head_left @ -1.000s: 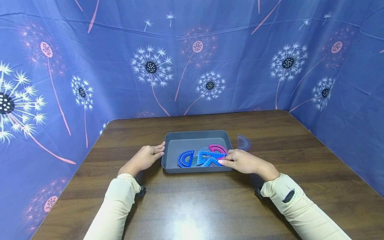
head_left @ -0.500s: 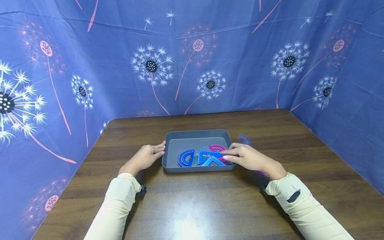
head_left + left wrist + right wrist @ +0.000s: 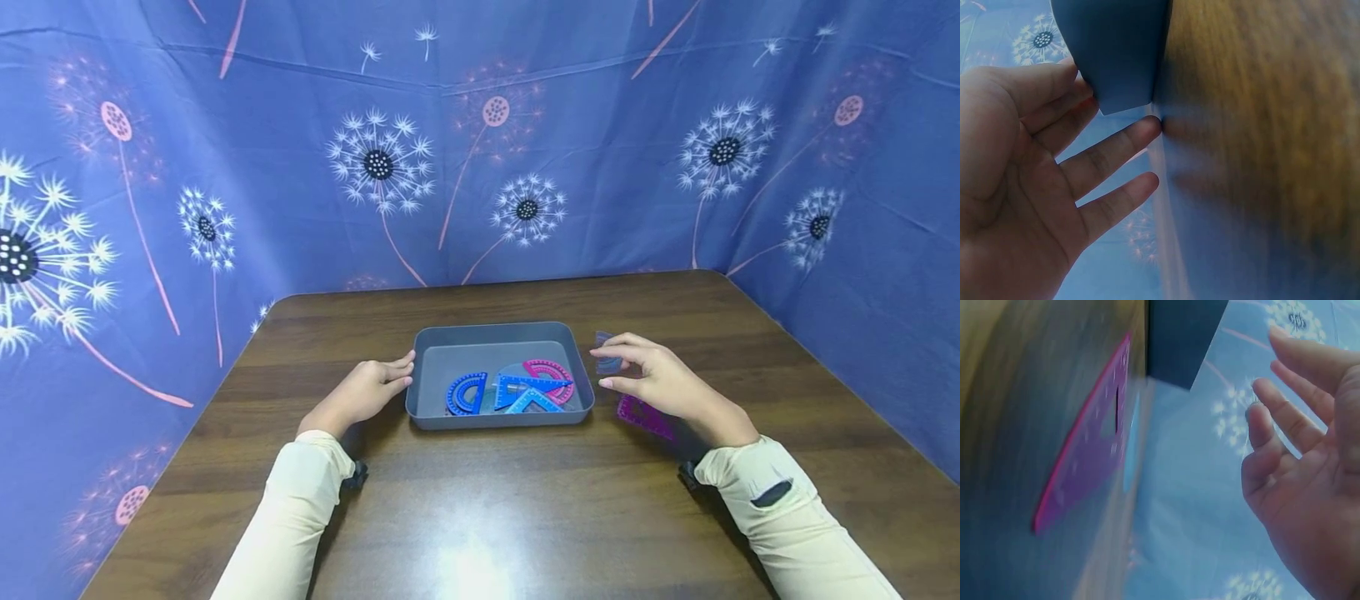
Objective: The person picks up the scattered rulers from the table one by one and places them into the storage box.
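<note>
My left hand (image 3: 362,390) touches the left wall of a grey tray (image 3: 495,422) with its extended fingers. Inside the tray lie a blue protractor (image 3: 453,400), overlapping blue set squares (image 3: 536,384) and a pink protractor (image 3: 558,371). To the tray's right, my right hand (image 3: 667,382) hovers above the table, thumb and fingers apart, holding nothing. Partly behind its fingers is a clear protractor (image 3: 606,365). Below the hand, a magenta set square (image 3: 642,417) lies on the table; it also shows in the right wrist view.
A brown wooden table (image 3: 480,483) carries everything. Blue cloth (image 3: 450,150) printed with dandelions hangs behind it and along both sides. Something clear and hard to make out lies under the blue pieces in the tray.
My right hand has let go of the pieces in the tray, lifted and moved right, out beyond the tray's edge. The magenta set square has come into sight. My left hand has stayed put.
</note>
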A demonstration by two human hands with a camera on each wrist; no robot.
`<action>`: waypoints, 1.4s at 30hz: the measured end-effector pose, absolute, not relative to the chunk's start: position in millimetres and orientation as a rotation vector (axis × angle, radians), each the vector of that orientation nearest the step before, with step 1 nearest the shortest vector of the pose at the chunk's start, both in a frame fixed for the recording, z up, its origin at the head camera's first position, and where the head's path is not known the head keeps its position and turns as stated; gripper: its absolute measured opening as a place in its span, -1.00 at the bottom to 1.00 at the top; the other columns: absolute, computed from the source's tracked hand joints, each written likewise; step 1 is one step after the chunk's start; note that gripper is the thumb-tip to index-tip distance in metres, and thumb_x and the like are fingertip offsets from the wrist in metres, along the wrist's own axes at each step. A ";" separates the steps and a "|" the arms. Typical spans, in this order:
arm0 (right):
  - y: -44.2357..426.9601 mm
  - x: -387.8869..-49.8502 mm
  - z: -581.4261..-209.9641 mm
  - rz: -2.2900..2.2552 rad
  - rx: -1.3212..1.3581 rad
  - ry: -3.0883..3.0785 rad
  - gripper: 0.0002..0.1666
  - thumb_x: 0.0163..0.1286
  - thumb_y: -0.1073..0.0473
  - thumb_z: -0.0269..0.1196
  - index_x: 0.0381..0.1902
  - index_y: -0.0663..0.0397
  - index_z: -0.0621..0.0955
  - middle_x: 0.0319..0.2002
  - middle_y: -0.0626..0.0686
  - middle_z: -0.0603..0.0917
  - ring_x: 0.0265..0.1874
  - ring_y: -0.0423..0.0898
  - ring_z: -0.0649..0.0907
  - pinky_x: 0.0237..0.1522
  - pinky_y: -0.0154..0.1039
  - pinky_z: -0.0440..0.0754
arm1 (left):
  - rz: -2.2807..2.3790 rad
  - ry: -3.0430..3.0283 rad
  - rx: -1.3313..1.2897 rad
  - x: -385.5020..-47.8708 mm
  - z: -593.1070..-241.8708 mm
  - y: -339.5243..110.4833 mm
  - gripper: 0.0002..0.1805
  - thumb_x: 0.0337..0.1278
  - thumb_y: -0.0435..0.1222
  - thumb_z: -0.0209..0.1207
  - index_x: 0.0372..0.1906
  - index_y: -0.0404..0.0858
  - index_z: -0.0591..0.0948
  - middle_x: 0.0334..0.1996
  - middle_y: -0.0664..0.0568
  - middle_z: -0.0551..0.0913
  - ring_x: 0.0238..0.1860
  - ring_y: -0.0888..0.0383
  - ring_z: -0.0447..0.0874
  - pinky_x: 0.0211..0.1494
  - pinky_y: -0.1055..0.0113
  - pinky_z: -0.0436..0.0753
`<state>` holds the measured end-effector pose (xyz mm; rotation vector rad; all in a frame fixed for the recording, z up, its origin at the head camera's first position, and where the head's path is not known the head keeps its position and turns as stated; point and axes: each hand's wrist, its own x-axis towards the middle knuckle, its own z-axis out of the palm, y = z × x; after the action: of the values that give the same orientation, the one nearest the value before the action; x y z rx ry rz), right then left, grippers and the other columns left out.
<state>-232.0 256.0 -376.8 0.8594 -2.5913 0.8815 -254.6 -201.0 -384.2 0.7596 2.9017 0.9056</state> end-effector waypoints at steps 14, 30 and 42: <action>292.4 -235.6 -378.4 0.829 0.688 -2.811 -0.36 0.19 0.22 0.47 0.22 0.26 0.56 0.11 0.26 0.59 -0.07 0.30 0.66 -0.04 0.20 0.63 | 0.923 2.889 0.712 -255.8 -384.7 -201.6 -0.58 0.45 -0.30 0.10 0.27 -0.42 0.51 0.41 -0.10 0.35 0.43 -0.19 0.25 0.46 -0.11 0.23; 291.4 -233.8 -388.3 0.699 0.666 -3.047 -0.07 0.03 -0.09 0.56 0.25 0.30 0.49 0.24 0.32 0.45 0.17 0.34 0.36 0.20 0.35 0.35 | 0.902 2.901 0.732 -257.0 -386.3 -202.1 -0.59 0.46 -0.29 0.10 0.27 -0.42 0.51 0.41 -0.10 0.36 0.43 -0.20 0.26 0.46 -0.11 0.22; 289.8 -232.0 -389.6 0.709 0.706 -3.065 -0.25 0.15 0.01 0.50 0.19 0.30 0.54 0.18 0.32 0.47 0.12 0.32 0.41 0.15 0.29 0.41 | 0.917 2.881 0.699 -255.4 -384.8 -201.7 -0.58 0.46 -0.27 0.09 0.28 -0.40 0.50 0.42 -0.07 0.34 0.45 -0.17 0.24 0.48 -0.10 0.21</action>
<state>-232.0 289.8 -389.6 0.7057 -3.0647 0.7092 -255.4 -201.7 -384.8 0.6986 2.8811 0.9173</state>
